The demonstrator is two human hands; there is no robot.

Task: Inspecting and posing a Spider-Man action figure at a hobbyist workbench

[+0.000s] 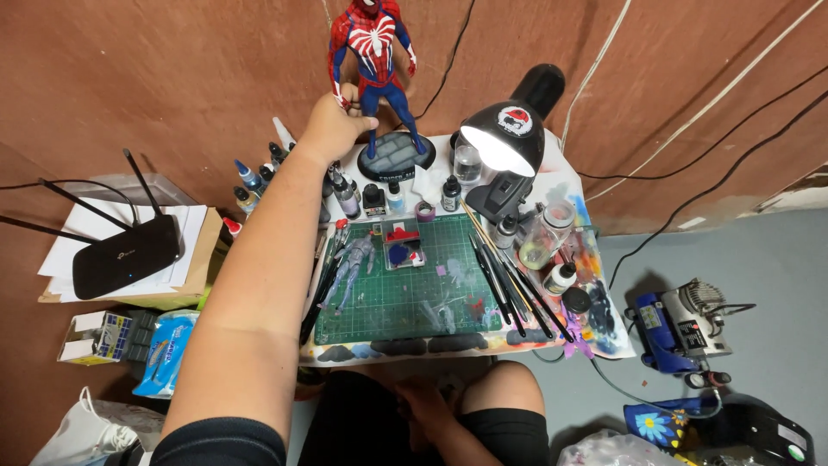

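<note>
Fingers of the left hand (332, 125) are clamped around the lower leg of a red-and-blue superhero figure (373, 52), which stands upright on its round grey base (396, 155) at the far edge of the counter (552, 185). The right hand (423, 406) rests in the lap below the counter's near edge; whether its fingers are apart or together cannot be told. A green cutting mat (405, 302) covers the middle, with an unpainted grey figure (354, 269) lying near its left edge. Paint bottles (345, 194) stand just behind the mat, brushes (509, 280) lie along its right edge, and a lit black desk lamp (504, 138) stands at the far right corner.
</note>
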